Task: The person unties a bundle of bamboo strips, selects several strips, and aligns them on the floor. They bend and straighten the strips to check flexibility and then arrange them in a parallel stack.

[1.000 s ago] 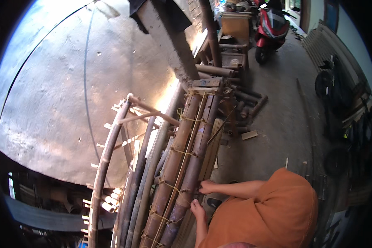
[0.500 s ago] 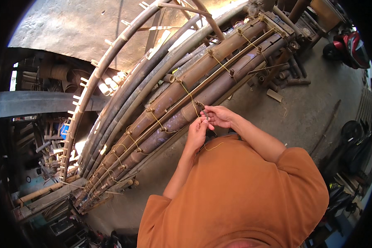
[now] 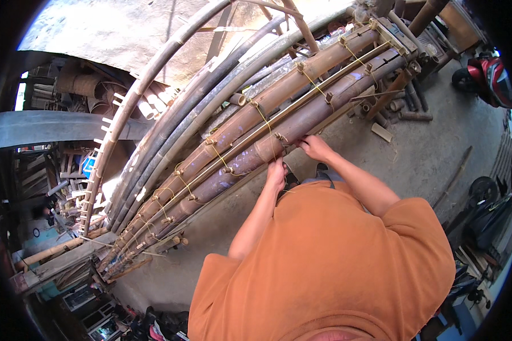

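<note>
Two long brown bamboo poles lie side by side in front of me, a near pole (image 3: pixel 242 168) and a far pole (image 3: pixel 228 128). Thin yellow cord (image 3: pixel 263 115) crosses between them, wound about small pegs such as the one (image 3: pixel 280 136) above my hands. Just below the near pole, my left hand (image 3: pixel 276 173) is closed, pinching the cord where it comes down over the pole. My right hand (image 3: pixel 317 148) is at the near pole's lower edge, to the right of the left hand. Its fingertips are bent in and partly hidden by the pole.
A curved bamboo piece with pegs (image 3: pixel 132 99) and several long bent poles (image 3: pixel 179 128) stand beyond. A wooden end block (image 3: pixel 389 35) caps the poles at upper right. Bamboo offcuts (image 3: pixel 382 133) lie on the floor. A red motorbike (image 3: pixel 498 82) stands far right.
My hands have parted and dropped below the near pole. The right hand has shifted right to the pole's edge, and the left hand has moved slightly down. The view has shifted a little.
</note>
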The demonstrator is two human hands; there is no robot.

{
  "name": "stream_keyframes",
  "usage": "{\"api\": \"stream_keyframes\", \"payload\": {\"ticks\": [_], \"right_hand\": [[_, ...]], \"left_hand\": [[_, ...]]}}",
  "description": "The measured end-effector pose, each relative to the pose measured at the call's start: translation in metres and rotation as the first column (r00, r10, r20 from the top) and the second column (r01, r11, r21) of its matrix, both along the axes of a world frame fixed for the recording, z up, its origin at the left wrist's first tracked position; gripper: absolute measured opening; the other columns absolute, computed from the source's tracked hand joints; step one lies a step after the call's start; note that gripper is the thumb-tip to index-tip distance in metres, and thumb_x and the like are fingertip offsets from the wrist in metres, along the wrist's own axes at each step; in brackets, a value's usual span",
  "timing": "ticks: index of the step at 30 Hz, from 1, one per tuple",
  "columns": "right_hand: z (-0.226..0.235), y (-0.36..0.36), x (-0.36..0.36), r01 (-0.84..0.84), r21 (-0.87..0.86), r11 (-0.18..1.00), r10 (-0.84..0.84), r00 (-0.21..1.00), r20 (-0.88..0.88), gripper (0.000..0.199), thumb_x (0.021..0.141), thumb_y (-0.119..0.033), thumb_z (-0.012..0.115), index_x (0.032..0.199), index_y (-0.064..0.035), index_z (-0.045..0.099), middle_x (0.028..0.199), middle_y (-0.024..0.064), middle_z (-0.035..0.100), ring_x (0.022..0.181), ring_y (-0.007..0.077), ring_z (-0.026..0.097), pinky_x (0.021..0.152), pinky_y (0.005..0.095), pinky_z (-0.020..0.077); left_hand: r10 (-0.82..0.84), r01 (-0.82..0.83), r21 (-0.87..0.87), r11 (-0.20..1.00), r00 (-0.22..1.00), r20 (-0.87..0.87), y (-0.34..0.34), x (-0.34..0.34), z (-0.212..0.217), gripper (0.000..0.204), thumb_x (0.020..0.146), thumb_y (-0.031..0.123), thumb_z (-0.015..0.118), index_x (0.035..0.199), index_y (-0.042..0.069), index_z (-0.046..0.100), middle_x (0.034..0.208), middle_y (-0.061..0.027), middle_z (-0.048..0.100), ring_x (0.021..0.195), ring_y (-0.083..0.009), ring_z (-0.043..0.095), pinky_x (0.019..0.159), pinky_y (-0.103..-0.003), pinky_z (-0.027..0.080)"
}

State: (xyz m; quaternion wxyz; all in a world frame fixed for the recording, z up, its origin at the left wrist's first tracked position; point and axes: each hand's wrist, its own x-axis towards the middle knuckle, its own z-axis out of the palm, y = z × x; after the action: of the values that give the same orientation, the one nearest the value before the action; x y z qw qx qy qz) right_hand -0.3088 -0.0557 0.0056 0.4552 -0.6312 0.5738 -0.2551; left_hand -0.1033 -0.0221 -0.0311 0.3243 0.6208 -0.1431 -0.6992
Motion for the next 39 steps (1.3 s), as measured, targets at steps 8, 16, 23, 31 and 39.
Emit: {"api": "stream_keyframes", "payload": {"ticks": [8, 16, 23, 31, 39], "right_hand": [[-0.069, -0.016, 0.048, -0.041, 0.035, 0.999, 0.046, 0.986, -0.16, 0.04, 0.085, -0.032, 0.06, 0.116, -0.0055, 0.064, 0.114, 0.0221, 0.064, 0.105, 0.0406, 0.061, 0.092, 0.0441, 0.0478], [-0.042, -0.011, 0.032, 0.171, 0.078, 0.982, -0.156, 0.974, -0.165, 0.05, 0.082, -0.038, 0.068, 0.114, -0.0005, 0.063, 0.11, 0.0247, 0.066, 0.102, 0.0343, 0.064, 0.088, 0.039, 0.0496], [-0.006, 0.027, 0.018, 0.214, 0.431, 0.877, -0.365, 0.879, 0.306, 0.033, 0.093, -0.031, 0.056, 0.108, -0.0019, 0.064, 0.1, 0.0095, 0.068, 0.091, 0.0214, 0.063, 0.081, 0.0344, 0.0495], [0.053, 0.019, 0.026, -0.182, 0.713, 0.678, -0.493, 0.607, 0.623, 0.025, 0.098, -0.033, 0.053, 0.101, -0.0101, 0.063, 0.088, -0.0014, 0.064, 0.079, 0.0085, 0.059, 0.071, 0.0251, 0.0484], [0.054, 0.017, 0.0, -0.25, 0.565, 0.786, -0.211, 0.75, 0.627, 0.023, 0.099, -0.029, 0.053, 0.101, -0.0094, 0.063, 0.074, -0.0064, 0.048, 0.069, 0.0061, 0.045, 0.064, 0.0236, 0.0412]], "left_hand": [[0.002, -0.012, -0.226, 0.974, 0.999, -0.044, -0.007, 0.003, -0.011, 0.016, 0.089, 0.019, 0.066, 0.101, 0.009, 0.063, 0.091, 0.0014, 0.057, 0.074, -0.0097, 0.049, 0.056, -0.026, 0.037], [-0.218, 0.327, -0.354, 0.876, 0.924, 0.314, 0.012, 0.001, 0.056, 0.022, 0.097, 0.027, 0.056, 0.1, 0.006, 0.063, 0.083, 0.0006, 0.059, 0.072, -0.0067, 0.048, 0.065, -0.023, 0.039], [-0.332, 0.415, -0.392, 0.821, 0.906, 0.264, -0.007, 0.001, 0.173, 0.027, 0.099, 0.026, 0.053, 0.1, 0.001, 0.063, 0.071, 0.0053, 0.054, 0.063, -0.0026, 0.042, 0.057, -0.019, 0.031], [-0.422, 0.485, -0.417, 0.769, 0.875, 0.239, 0.012, -0.011, 0.162, 0.023, 0.099, 0.02, 0.052, 0.106, 0.001, 0.063, 0.075, 0.0035, 0.057, 0.065, -0.0028, 0.042, 0.059, -0.02, 0.033], [-0.343, 0.404, -0.185, 0.896, 0.893, 0.29, 0.008, 0.019, 0.057, 0.031, 0.1, 0.029, 0.048, 0.107, 0.005, 0.066, 0.087, -0.0023, 0.064, 0.064, -0.0079, 0.046, 0.057, -0.024, 0.038]]}}
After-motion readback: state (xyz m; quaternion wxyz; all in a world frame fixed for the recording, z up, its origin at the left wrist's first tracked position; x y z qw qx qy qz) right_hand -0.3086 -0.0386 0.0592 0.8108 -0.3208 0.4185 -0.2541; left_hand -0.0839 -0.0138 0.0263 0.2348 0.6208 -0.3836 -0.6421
